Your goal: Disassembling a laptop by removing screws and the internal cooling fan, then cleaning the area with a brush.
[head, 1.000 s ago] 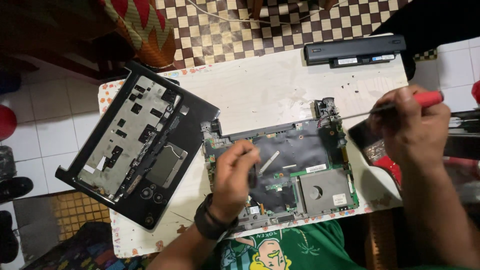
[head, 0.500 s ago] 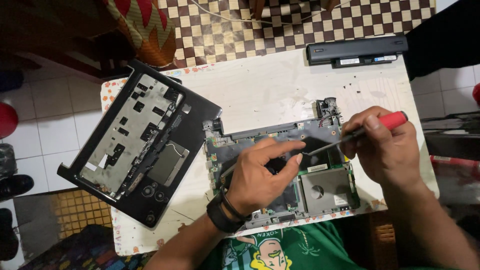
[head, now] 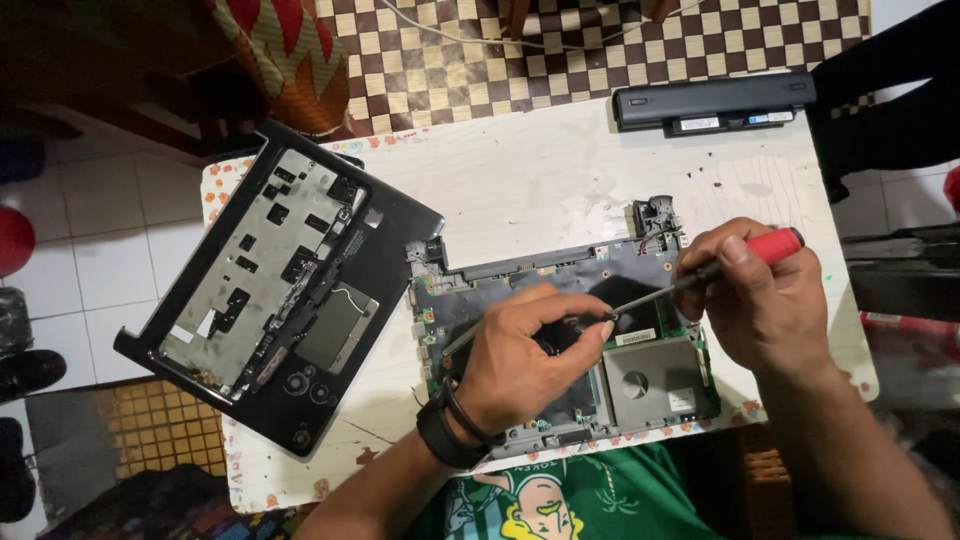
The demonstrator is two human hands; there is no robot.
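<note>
An opened laptop base with its dark circuit board (head: 500, 285) lies on a small white table (head: 540, 180). My left hand (head: 525, 365) rests on the middle of the board, fingertips pinched close to the screwdriver's tip. My right hand (head: 760, 300) grips a red-handled screwdriver (head: 700, 275), its shaft slanting down-left onto the board. A silver metal plate (head: 650, 378) sits on the board's lower right. Whether the left fingers hold a small part is hidden.
A detached black laptop top cover (head: 275, 285) lies inside-up across the table's left edge. A long black battery pack (head: 712, 103) rests at the far right corner. A checkered mat (head: 560, 50) lies beyond the table, tiled floor (head: 90, 250) to the left.
My right hand has swung the screwdriver from the table's right edge inward onto the board. My left hand has shifted right along the board to meet its tip.
</note>
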